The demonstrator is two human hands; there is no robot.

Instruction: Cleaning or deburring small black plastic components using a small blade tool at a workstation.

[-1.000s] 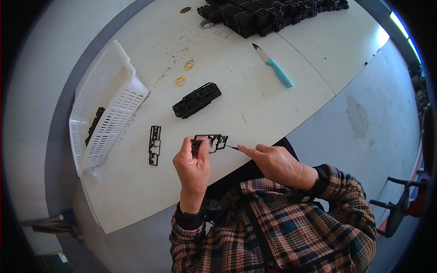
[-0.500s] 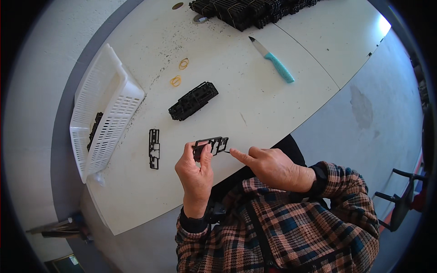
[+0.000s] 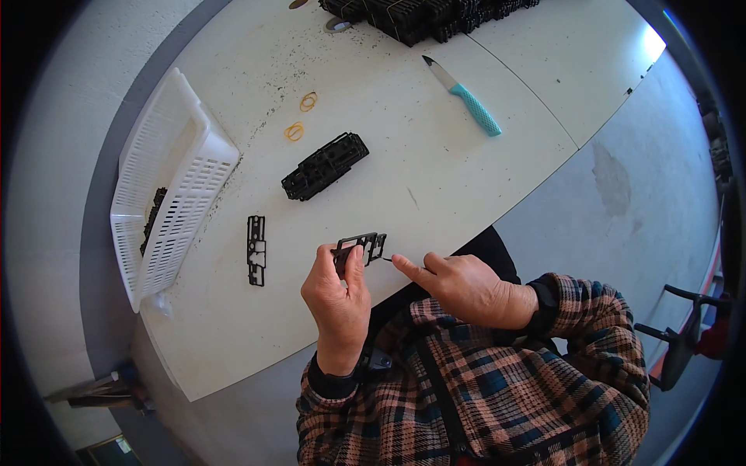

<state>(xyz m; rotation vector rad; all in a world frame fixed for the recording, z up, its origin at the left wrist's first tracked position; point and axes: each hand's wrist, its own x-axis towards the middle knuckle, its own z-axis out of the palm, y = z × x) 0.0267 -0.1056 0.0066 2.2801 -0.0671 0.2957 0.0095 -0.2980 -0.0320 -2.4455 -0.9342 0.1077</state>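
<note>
My left hand point(image 3: 336, 299) grips a flat black plastic frame part point(image 3: 362, 247) over the near edge of the white table point(image 3: 435, 155). My right hand point(image 3: 466, 287) pinches a thin tab at the frame's right end with thumb and forefinger. A second flat black frame point(image 3: 256, 250) lies on the table just left of my hands. Farther back sits a small stack of black frames point(image 3: 325, 165).
A white slotted basket point(image 3: 167, 186) with dark parts inside stands at the left table edge. A knife with a teal handle point(image 3: 466, 97) and two rubber bands point(image 3: 301, 116) lie farther back. A large pile of black parts point(image 3: 420, 15) fills the far edge. A chair point(image 3: 684, 334) stands at right.
Both hands have stayed together on the frame; the view has shifted slightly, and my right fingers have closed onto the frame's right tab.
</note>
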